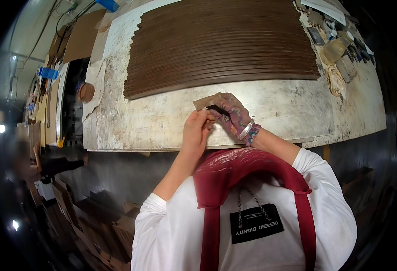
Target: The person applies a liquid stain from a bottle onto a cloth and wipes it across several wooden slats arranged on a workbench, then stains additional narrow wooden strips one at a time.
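Just in front of my body, both hands meet above the near part of the worktable (162, 115). My right hand (235, 113), in a flower-patterned glove with a pale band at the wrist, is closed on a folded sheet that looks like sandpaper (202, 103), tan on one face and dark on the other. My bare left hand (197, 127) pinches the sheet's near edge, its fingertips close to the gloved ones. Beyond them lies a wide row of dark brown ridged strips (221, 45), side by side, with uneven ends.
At the right stand a clear bottle of yellowish liquid (336, 49), a crumpled cloth (334, 81) and assorted tools. A round brown container (85, 92) sits by the table's left edge. Farther left are a blue bottle (48, 73) and another person (49, 167). Cardboard (124, 226) leans behind me.
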A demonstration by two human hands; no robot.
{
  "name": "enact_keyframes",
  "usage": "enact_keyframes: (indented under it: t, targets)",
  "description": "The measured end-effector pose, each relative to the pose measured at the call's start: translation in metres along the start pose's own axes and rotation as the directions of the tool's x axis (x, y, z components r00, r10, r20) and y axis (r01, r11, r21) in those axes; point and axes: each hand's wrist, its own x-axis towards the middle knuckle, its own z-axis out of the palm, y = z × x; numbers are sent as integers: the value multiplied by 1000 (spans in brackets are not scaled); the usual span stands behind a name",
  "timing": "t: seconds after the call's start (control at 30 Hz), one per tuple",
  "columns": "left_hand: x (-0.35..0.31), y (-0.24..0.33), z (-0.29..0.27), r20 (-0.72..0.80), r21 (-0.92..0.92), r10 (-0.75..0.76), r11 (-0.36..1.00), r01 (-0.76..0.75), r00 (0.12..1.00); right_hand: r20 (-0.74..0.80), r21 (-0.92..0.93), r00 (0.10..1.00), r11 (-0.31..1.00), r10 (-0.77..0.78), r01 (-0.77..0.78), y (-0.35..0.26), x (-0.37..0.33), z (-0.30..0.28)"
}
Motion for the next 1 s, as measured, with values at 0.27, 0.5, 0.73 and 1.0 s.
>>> enact_keyframes:
  t: [0.27,0.5,0.73,1.0]
  targets:
    - [-61,34,-9,14,679,-6,735,-5,1000,-76,403,975,901,208,-161,-32,15,5]
    - [-153,31,-119,-312,943,133,-74,324,941,21,471,937,824,348,-316,-29,14,-2]
    - [-140,39,-127,-178,984,406,72,163,896,80,262,921,883,382,-389,-4,16,-24]
    - [-108,122,-235,-261,957,674,275,94,691,256,210,855,837,452,-505,35,48,1]
